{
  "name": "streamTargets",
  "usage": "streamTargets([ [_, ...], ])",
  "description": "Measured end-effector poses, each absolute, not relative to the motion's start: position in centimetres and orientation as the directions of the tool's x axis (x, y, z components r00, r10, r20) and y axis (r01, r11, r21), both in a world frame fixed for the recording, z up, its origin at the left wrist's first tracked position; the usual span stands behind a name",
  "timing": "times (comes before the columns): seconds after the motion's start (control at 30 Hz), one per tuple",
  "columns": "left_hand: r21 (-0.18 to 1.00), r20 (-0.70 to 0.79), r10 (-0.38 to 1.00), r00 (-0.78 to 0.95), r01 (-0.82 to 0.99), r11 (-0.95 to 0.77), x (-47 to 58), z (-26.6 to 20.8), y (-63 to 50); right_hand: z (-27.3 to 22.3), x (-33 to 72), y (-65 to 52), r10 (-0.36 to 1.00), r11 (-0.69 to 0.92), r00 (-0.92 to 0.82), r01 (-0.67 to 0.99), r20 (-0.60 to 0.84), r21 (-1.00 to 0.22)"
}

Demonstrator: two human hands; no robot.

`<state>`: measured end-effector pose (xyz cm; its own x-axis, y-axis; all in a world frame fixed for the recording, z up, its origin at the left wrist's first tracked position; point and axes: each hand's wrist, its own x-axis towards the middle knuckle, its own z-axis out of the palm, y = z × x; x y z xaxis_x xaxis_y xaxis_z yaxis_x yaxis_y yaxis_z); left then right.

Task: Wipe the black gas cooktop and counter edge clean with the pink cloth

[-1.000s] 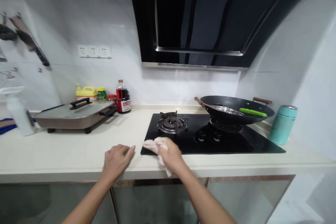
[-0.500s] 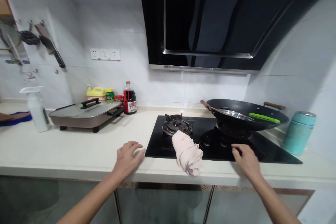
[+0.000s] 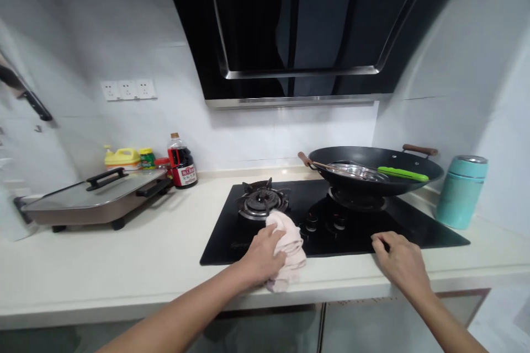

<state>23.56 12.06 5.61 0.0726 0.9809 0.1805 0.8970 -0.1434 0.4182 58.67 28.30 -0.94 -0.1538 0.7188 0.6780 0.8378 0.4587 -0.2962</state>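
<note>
My left hand (image 3: 264, 255) is closed on a pale pink cloth (image 3: 292, 240), its fingers over the cloth's left side. The cloth lies crumpled across the front edge of the black gas stove (image 3: 223, 242), its lower end on the counter. Just behind it is the bare left burner (image 3: 264, 201). My right hand (image 3: 401, 259) rests by the stove's front edge, fingers curled in and thumb near the index finger, with nothing visible in it. Two control knobs (image 3: 325, 222) stand between the hands.
A wok (image 3: 372, 187) on the right burner holds a shiny metal piece and a green-handled tool (image 3: 403, 174). A teal flask (image 3: 461, 193) stands at right. Left are a lidded electric pan (image 3: 95, 204), a sauce bottle (image 3: 182, 162) and a blurred white spray bottle (image 3: 12, 209). A range hood (image 3: 298, 27) hangs above.
My left hand has moved right from the bare counter onto the cloth and taken hold of it. My right hand's fingers are more curled. The view has shifted right.
</note>
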Motion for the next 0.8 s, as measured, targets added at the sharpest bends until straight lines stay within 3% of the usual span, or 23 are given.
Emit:
streamTargets([
  [0.1,0.387,0.189,0.966,0.177,0.890,-0.239,23.6,6.4,13.4,-0.6,58.7,28.0,0.679,0.523,-0.173,0.796,0.714,-0.304],
  [0.27,0.343,0.250,0.968,0.001,0.935,-0.089,24.8,7.0,19.4,-0.1,58.6,27.6,0.653,0.559,-0.178,0.769,0.737,-0.310],
  [0.6,0.444,0.143,0.983,0.116,0.880,-0.169,26.4,7.4,33.4,0.1,58.5,27.7,0.682,0.551,-0.143,0.745,0.717,-0.376],
  [0.8,0.447,0.198,0.969,0.148,0.866,-0.223,27.3,7.4,33.4,0.2,58.7,28.1,0.726,0.523,-0.122,0.738,0.677,-0.427],
])
